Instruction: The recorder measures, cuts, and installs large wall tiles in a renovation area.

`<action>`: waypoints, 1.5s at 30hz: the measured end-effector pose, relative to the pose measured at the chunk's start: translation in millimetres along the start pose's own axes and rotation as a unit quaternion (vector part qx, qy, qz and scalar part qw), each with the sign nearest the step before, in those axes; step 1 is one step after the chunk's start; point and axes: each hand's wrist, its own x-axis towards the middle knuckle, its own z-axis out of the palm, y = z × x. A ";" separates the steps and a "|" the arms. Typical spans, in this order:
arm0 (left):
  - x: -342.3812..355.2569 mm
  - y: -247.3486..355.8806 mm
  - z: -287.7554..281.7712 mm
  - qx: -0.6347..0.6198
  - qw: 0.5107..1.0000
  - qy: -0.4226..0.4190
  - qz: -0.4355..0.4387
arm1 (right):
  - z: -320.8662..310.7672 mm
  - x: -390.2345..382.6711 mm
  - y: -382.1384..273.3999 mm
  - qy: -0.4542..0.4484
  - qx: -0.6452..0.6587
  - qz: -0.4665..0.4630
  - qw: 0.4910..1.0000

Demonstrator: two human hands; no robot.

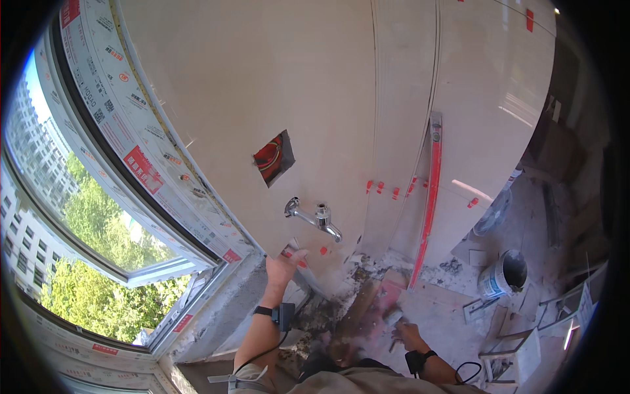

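Observation:
My left hand (282, 268) is closed on a short silver bar with red markings (306, 272), held low against the beige wall panels (321, 98) beside the window corner. Above it are a chrome tap (315, 220) and a square cutout (273, 159) with red and dark cables inside. My right hand (410, 338), lower right, grips a small tool with a pale head (393, 318); its exact kind is unclear. A long red-and-silver level (428, 211) stands against the panels, among small red tile clips (396, 193).
An open window (210, 264) with film-covered frame lines the left, buildings and trees outside. At the right stand a white bucket (492, 281) and a metal step stool (518, 351) on the dusty floor (446, 308). Rubble and dirt (364, 276) lie along the wall's foot.

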 end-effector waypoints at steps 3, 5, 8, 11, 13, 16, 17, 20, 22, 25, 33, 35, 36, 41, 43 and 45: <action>8.3 -14.8 -6.8 0.031 0.992 0.072 0.103 | -28.0 -9.5 15.7 -0.004 0.041 0.019 0.999; 7.9 21.4 -15.9 -0.019 0.997 -0.016 0.073 | -53.4 -8.4 34.0 -0.005 0.045 0.014 0.999; 11.4 9.6 -15.1 -0.082 0.995 -0.032 0.049 | -79.9 19.5 69.4 -0.052 0.110 0.086 0.989; 15.0 -10.0 -20.7 -0.046 0.997 -0.041 0.053 | -71.4 19.3 73.2 0.016 0.040 0.089 0.995; 15.1 -5.1 -17.9 0.002 0.997 -0.038 0.071 | -64.4 19.2 71.7 0.022 0.033 0.069 0.997; 11.4 10.9 -20.4 -0.101 0.991 -0.016 0.086 | -48.7 14.4 57.1 0.028 0.015 0.047 0.998; 11.5 9.8 -24.2 -0.105 0.992 -0.025 0.070 | -42.8 12.8 50.0 0.032 0.002 0.028 0.999; 10.2 13.0 -28.3 -0.116 0.992 -0.056 0.001 | -37.7 16.3 47.6 0.023 0.008 0.043 0.999; 11.4 3.2 -28.4 -0.123 0.989 -0.072 -0.049 | -33.8 22.4 47.2 0.018 -0.001 0.043 0.999; 17.9 -18.5 -22.9 -0.019 0.986 0.002 0.163 | -18.5 28.8 43.3 0.010 -0.040 0.047 0.998; -67.3 -102.2 3.7 -0.047 0.982 -0.043 -0.180 | 48.0 9.8 -1.2 -0.034 -0.129 -0.040 0.990; -96.2 -114.6 9.7 -0.100 0.966 -0.035 -0.236 | 58.8 4.0 -19.0 -0.040 -0.158 -0.062 0.985; -107.0 -120.6 11.0 -0.144 0.947 -0.032 -0.286 | 64.9 -0.2 -27.8 -0.051 -0.169 -0.067 0.982; -131.5 -135.7 7.8 -0.298 0.858 -0.056 -0.414 | 78.8 -19.0 -48.8 -0.046 -0.223 -0.075 0.971; -131.1 -128.7 -1.0 -0.300 0.846 -0.120 -0.424 | 79.4 -26.5 -47.3 -0.036 -0.221 -0.044 0.973; -130.4 -135.6 3.2 -0.321 0.855 -0.085 -0.397 | 83.5 -29.8 -45.7 -0.032 -0.248 -0.032 0.968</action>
